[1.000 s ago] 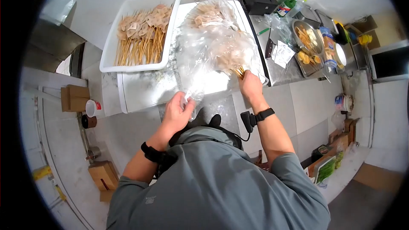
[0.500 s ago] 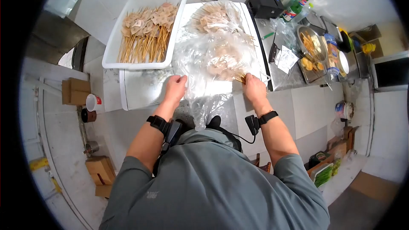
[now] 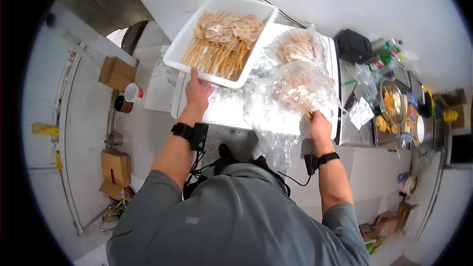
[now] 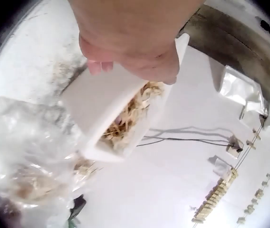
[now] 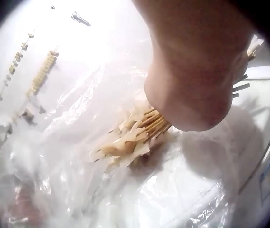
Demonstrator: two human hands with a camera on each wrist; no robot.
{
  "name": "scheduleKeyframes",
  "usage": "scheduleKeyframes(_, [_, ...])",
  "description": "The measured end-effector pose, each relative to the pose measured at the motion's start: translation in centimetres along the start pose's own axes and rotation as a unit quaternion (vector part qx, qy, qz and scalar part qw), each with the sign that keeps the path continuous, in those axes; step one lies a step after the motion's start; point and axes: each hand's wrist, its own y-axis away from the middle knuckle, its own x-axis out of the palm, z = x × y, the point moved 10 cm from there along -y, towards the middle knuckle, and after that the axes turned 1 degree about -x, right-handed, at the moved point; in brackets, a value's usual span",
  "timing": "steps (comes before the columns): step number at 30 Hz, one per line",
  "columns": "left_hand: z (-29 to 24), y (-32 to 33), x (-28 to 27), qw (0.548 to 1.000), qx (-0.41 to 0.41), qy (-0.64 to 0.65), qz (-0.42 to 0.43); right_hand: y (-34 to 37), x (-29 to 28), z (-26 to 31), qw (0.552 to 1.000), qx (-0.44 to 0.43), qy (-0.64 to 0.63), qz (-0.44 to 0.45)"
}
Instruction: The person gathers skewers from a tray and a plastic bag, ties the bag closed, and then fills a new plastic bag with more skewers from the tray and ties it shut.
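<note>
White table (image 3: 221, 102), pale wall (image 3: 320, 0) behind. Skewer bundle (image 5: 151, 126): directly ahead of my right hand (image 3: 321, 127), which grips the stick ends, fingers curled round them; heads point away from me. Slender tan sticks, topped with thin, pale, flat pieces. Clear plastic bag (image 3: 273, 113): crumpled, glossy, about the bundle's heads, trailing past the table's near edge. Second bundle (image 3: 295, 45): beyond the first, also under clear plastic. White tub (image 3: 259, 44): rectangular, to the left of the bag; holds many skewers (image 3: 226, 39) of the same kind, sticks toward me. My left hand (image 3: 198, 92): at the tub's near wall, thumb over the rim, fingers on the outer side, pinching it. Farther right: black box-shaped device (image 3: 354, 45), green bottles (image 3: 387, 51). Changed since half a second ago: my left hand, then beside the bag, now on the tub. Unchanged: my right hand's hold.
</note>
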Motion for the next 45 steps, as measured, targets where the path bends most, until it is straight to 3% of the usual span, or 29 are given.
scheduleKeyframes(2, [-1.9, -2.2, 0.9, 0.997, 0.042, -0.062, 0.012, -0.1, 0.9, -0.1, 1.000, -0.006, -0.009, -0.003])
scheduleKeyframes(3, [-3.7, -3.0, 1.1, 0.964, 0.138, -0.229, 0.011, 0.1, 0.3, 0.6, 1.000, -0.012, -0.007, -0.009])
scheduleKeyframes(4, [-3.7, -4.3, 0.8, 0.964, 0.141, -0.224, 0.013, 0.6, -0.1, 1.0, 1.000, -0.007, -0.002, -0.013])
scheduleKeyframes(6, [-3.7, -4.6, 0.1, 0.993, 0.093, -0.073, -0.019, 0.2, -0.6, 1.3, 1.000, 0.004, 0.004, -0.020])
scheduleKeyframes(7, [-3.5, -8.1, -2.1, 0.977, 0.149, -0.144, -0.057, 0.4, -0.4, 1.3, 1.000, 0.006, -0.002, -0.021])
scheduleKeyframes(8, [-4.2, -8.3, -2.1, 0.977, 0.141, -0.151, -0.050, 0.8, -0.4, 1.1, 1.000, 0.010, -0.007, -0.021])
scheduleKeyframes(10, [-6.3, -7.4, -2.6, 0.990, 0.129, -0.010, -0.059, 1.0, -0.3, 1.4, 1.000, 0.012, -0.002, -0.019])
scheduleKeyframes(13, [-8.8, -10.3, -4.2, 0.990, 0.120, -0.059, -0.035, 1.1, 1.1, 1.7, 1.000, 0.013, 0.001, -0.014])
scheduleKeyframes(16, [-9.4, -8.8, -3.7, 0.988, 0.110, -0.092, -0.056, 1.4, 1.4, 2.1, 0.999, 0.026, -0.019, -0.023])
scheduleKeyframes(17, [-8.7, -8.7, -3.5, 0.989, 0.105, -0.091, -0.051, 1.3, 1.1, 2.4, 0.999, 0.031, -0.014, -0.024])
scheduleKeyframes(19, [-8.7, -7.6, -4.9, 0.977, 0.171, -0.069, -0.108, 1.3, 0.3, 3.4, 0.999, 0.008, -0.007, -0.035])
scheduleKeyframes(25, [-6.5, -4.6, -9.4, 0.980, 0.152, 0.060, -0.111, 0.7, -0.3, 2.7, 0.999, -0.034, 0.039, -0.012])
scheduleKeyframes(29, [-6.5, -3.8, -11.1, 0.978, 0.148, 0.021, -0.144, 2.3, 0.1, 0.7, 1.000, -0.015, 0.020, 0.002])
scheduleKeyframes(30, [-6.7, -3.4, -10.5, 0.982, 0.149, 0.000, -0.116, 2.9, 0.4, 0.2, 0.999, 0.003, 0.015, 0.036])
scheduleKeyframes(35, [-3.0, 2.6, -9.1, 0.982, 0.144, -0.040, -0.119, 2.9, 0.0, 0.8, 0.990, -0.138, 0.012, 0.040])
scheduleKeyframes(37, [1.9, 2.9, -11.9, 0.983, 0.121, -0.087, -0.111, 1.0, 0.2, 3.1, 0.972, -0.204, 0.023, 0.113])
scheduleKeyframes(39, [6.6, 6.6, -10.1, 0.987, 0.052, -0.091, -0.123, -1.9, -0.2, 5.0, 0.964, -0.261, -0.010, 0.048])
scheduleKeyframes(41, [11.3, 8.7, -7.7, 0.984, 0.001, -0.167, -0.065, -5.0, -0.2, 5.7, 0.957, -0.287, -0.035, -0.006])
scheduleKeyframes(43, [15.1, 10.3, -4.8, 0.973, -0.032, -0.227, -0.005, -7.9, 0.3, 5.7, 0.962, -0.272, -0.031, 0.005])
scheduleKeyframes(44, [16.1, 10.3, -3.8, 0.974, -0.027, -0.224, -0.004, -9.1, 0.6, 5.3, 0.967, -0.255, -0.026, 0.016])
scheduleKeyframes(45, [16.9, 10.2, -3.1, 0.950, -0.031, -0.309, -0.013, -9.6, 0.3, 5.1, 0.968, -0.246, -0.036, 0.020])
